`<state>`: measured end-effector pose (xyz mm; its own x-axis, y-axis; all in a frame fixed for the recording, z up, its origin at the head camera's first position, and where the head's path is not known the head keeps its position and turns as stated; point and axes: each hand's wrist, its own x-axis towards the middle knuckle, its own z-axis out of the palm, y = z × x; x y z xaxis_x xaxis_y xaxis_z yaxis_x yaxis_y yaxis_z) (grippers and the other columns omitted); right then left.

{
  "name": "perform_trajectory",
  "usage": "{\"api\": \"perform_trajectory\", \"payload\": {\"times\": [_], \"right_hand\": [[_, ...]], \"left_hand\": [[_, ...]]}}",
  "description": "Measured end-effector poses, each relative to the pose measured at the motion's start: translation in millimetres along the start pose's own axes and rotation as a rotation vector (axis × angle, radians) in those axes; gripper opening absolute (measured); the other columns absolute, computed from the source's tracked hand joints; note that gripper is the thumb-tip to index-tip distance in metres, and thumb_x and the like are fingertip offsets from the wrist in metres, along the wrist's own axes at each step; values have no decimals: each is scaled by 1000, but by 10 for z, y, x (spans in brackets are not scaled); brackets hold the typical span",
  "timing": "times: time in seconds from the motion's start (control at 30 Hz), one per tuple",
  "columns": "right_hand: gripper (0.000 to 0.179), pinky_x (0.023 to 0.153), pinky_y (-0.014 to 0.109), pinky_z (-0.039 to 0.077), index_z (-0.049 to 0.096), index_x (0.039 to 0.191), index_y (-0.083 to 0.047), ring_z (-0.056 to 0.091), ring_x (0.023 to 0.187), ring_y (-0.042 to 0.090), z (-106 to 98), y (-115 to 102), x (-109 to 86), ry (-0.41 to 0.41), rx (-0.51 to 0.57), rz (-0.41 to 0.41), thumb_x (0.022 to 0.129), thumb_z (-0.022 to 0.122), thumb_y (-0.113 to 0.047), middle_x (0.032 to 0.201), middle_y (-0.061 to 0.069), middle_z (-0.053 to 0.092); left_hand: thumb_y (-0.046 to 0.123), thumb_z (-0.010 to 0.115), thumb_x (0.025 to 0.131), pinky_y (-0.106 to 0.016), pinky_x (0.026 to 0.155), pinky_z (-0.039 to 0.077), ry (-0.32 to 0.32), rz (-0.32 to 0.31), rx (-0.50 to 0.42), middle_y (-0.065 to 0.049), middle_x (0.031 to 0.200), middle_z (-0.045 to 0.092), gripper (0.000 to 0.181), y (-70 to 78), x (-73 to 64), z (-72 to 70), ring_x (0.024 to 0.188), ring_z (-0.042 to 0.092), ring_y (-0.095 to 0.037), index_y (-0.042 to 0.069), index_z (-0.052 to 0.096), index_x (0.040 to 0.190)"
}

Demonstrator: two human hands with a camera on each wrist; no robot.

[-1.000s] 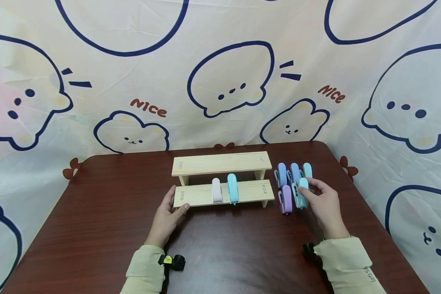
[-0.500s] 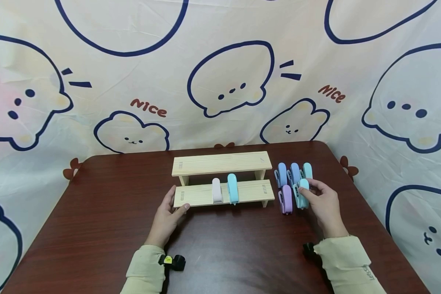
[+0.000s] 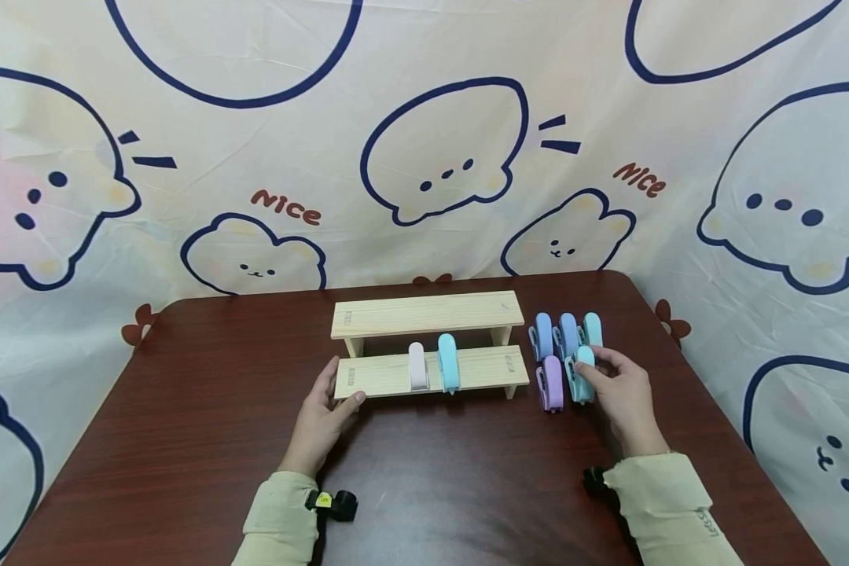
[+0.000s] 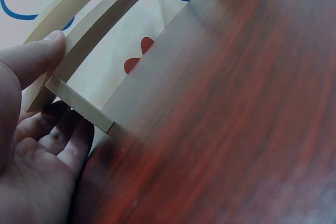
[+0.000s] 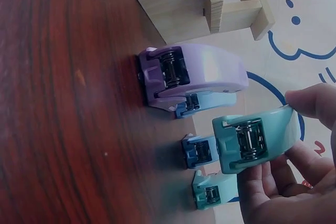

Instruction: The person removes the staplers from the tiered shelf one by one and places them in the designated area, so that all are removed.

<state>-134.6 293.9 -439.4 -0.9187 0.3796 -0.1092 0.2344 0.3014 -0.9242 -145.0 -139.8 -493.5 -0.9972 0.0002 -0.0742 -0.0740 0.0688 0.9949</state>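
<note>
My left hand [image 3: 323,417] grips the left end of the front board of a two-tier wooden stand [image 3: 378,379], its thumb on the board and its fingers behind the end leg [image 4: 79,103]. A white spring clip [image 3: 417,367] and a light-blue spring clip [image 3: 449,364] are clipped over that front board. To the right, my right hand [image 3: 619,393] pinches the rounded end of a teal spring clip [image 5: 257,140] between thumb and fingers. A purple spring clip [image 3: 551,384] stands just left of it.
Behind these stand two blue clips, a left one [image 3: 541,336] and a right one [image 3: 567,334], and another teal clip [image 3: 592,328]. The stand's raised rear board [image 3: 424,313] lies beyond the front one. A patterned cloth [image 3: 439,149] rises behind the dark wooden table [image 3: 205,409].
My right hand has shifted very slightly with the teal clip, which sits a touch lower in the head view. My left hand and the stand hold their place.
</note>
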Motion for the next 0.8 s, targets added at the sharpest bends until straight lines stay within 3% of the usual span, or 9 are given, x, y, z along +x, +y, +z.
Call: {"api": "perform_trajectory", "payload": {"times": [0.4, 0.8], "right_hand": [[51, 69, 18, 51, 57, 139, -4, 49, 100, 21, 4, 88, 53, -7, -12, 15, 95, 71, -25, 122, 16, 56], [55, 71, 14, 50, 54, 143, -4, 48, 107, 24, 19, 135, 82, -22, -14, 48, 96, 69, -28, 133, 17, 52]], "left_hand": [[2, 67, 95, -14, 84, 51, 1, 1, 2, -17, 159, 34, 85, -2, -1, 0, 131, 46, -25, 11, 15, 162], [1, 67, 95, -16, 84, 51, 1, 2, 6, -17, 158, 35, 84, -14, 6, -3, 125, 50, -19, 10, 16, 162]]}}
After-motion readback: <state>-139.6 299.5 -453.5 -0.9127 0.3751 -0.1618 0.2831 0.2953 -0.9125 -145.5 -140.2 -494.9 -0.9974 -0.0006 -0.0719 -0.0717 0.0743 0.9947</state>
